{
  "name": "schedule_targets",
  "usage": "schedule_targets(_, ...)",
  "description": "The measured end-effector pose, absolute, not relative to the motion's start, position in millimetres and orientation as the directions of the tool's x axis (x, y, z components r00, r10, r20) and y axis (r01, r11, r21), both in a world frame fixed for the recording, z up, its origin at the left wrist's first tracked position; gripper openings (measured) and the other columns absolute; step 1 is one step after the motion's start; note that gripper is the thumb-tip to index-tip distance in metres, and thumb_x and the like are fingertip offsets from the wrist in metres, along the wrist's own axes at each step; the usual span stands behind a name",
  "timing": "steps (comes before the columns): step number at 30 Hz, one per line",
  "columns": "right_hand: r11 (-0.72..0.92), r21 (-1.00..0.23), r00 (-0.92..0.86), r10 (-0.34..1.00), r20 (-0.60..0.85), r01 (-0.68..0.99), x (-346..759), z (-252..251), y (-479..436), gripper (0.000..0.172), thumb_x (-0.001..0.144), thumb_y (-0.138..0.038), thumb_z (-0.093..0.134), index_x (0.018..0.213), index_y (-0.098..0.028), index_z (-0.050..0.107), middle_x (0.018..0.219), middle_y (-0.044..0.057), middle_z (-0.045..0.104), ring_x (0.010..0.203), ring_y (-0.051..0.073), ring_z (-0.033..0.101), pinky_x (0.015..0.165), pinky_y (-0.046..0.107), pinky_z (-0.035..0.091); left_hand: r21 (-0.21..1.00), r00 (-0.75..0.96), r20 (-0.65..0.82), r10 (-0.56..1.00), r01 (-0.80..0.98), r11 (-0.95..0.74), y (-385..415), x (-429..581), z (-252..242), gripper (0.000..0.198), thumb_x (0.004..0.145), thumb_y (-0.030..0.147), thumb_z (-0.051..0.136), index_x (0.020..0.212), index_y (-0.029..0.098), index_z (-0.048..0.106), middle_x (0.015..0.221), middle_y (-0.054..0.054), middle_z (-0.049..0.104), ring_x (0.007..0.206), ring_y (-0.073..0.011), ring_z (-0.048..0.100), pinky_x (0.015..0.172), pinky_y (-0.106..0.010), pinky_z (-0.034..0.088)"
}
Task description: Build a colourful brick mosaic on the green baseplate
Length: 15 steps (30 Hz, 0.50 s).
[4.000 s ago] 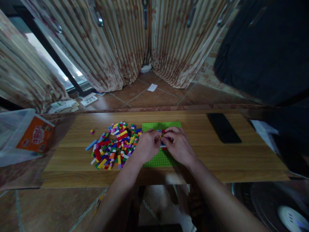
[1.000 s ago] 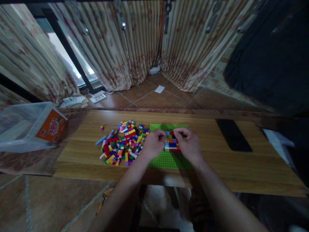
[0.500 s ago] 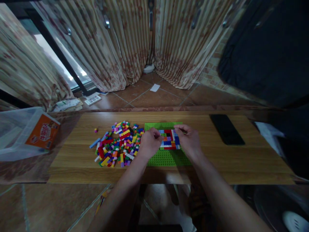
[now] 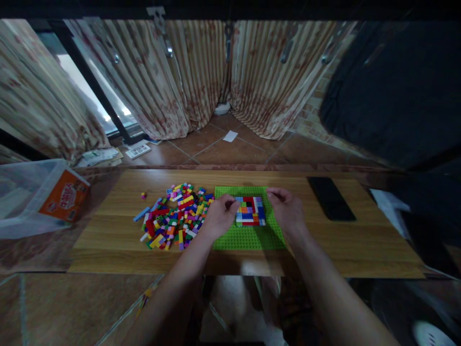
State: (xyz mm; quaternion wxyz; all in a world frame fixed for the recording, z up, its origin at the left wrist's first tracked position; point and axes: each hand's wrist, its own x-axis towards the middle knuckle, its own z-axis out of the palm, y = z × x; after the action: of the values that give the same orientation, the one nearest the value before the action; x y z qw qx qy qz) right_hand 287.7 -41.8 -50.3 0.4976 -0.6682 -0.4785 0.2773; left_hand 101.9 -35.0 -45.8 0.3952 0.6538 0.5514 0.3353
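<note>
A green baseplate [image 4: 248, 238] lies on the wooden table [image 4: 345, 240], with a small block of coloured bricks [image 4: 249, 211] built on its far half. My left hand [image 4: 220, 217] rests at the block's left edge, fingers curled and pinched against it. On the baseplate's right side sits my right hand [image 4: 288, 210], fingers bent, just clear of the block's right edge. Whether either hand holds a brick is hidden. A loose heap of coloured bricks [image 4: 175, 216] spreads left of the baseplate.
A black phone [image 4: 331, 198] lies on the table to the right. One stray small brick [image 4: 143, 195] sits far left. A clear plastic bag with an orange box [image 4: 65, 194] is beyond the table's left end. Striped curtains and tiled floor lie behind.
Both hands have parted from over the built block, the right one sliding off to the right, so the whole block now shows. The camera has tilted slightly.
</note>
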Motion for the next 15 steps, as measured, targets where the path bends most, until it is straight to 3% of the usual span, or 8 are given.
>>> schedule_targets(5, -0.081, -0.947, 0.399, 0.915, 0.053, 0.311, 297, -54, -38, 0.033, 0.074, -0.041, 0.061, 0.093, -0.015, 0.070, 0.086, 0.010, 0.073, 0.076, 0.021, 0.066, 0.072, 0.036, 0.051, 0.827, 0.164, -0.012, 0.986, 0.556, -0.083, -36, 100, -39, 0.019, 0.087, 0.021, 0.048, 0.078, 0.016, 0.064, 0.067, -0.001, 0.063, 0.065, -0.0133, 0.058, 0.061, -0.023, 0.041)
schedule_targets(15, -0.036, -0.830, 0.195, 0.977, 0.087, 0.556, 287, -60, -44, 0.034, 0.075, -0.044, 0.059, 0.095, -0.018, 0.071, 0.090, 0.010, 0.073, 0.080, 0.024, 0.067, 0.076, 0.041, 0.051, 0.717, 0.128, -0.086, 0.988, 0.697, -0.028, -42, 109, -44, 0.023, 0.090, 0.025, 0.045, 0.094, 0.014, 0.066, 0.081, -0.008, 0.070, 0.073, -0.0184, 0.064, 0.070, -0.028, 0.048)
